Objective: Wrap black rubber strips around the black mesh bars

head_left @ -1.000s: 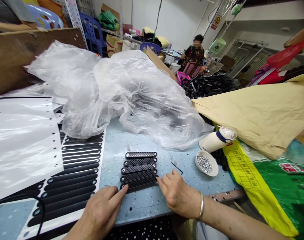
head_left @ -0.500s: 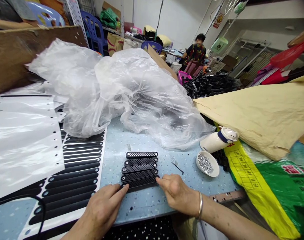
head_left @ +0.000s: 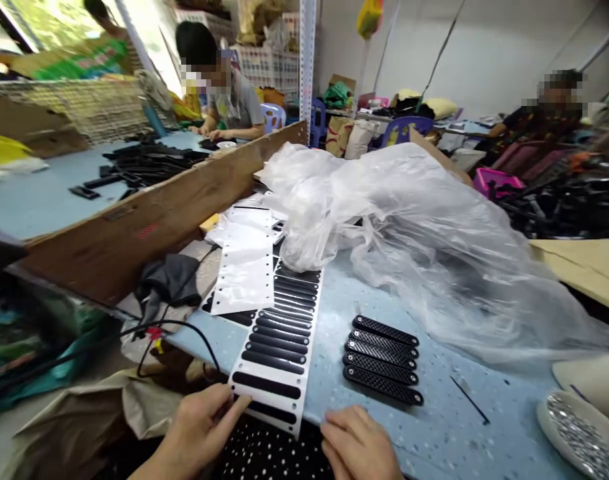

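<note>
My left hand (head_left: pixel 204 420) is at the front edge of a sheet of black strips (head_left: pixel 274 347), thumb and index finger at the sheet's lower left corner. The fingertips are close together there; the sheet's corner seems to be between them. Near the table's front edge is my right hand (head_left: pixel 359 443), fingers together and slightly bent, holding nothing that I can see. Several black textured bars (head_left: pixel 381 360) lie side by side on the blue table (head_left: pixel 329 393), beyond my right hand and apart from it.
Crumpled clear plastic (head_left: pixel 409 200) covers the back. A white sheet (head_left: pixel 247 267) overlaps the strips. At right are a thin black tool (head_left: pixel 469 399) and a bowl of metal parts (head_left: pixel 579 433). People sit beyond the wooden divider (head_left: pixel 159 213) and at back right.
The view has turned left. Both hands have left the black bars; my left hand has moved to the strip sheet, my right hand to the table's front edge.
</note>
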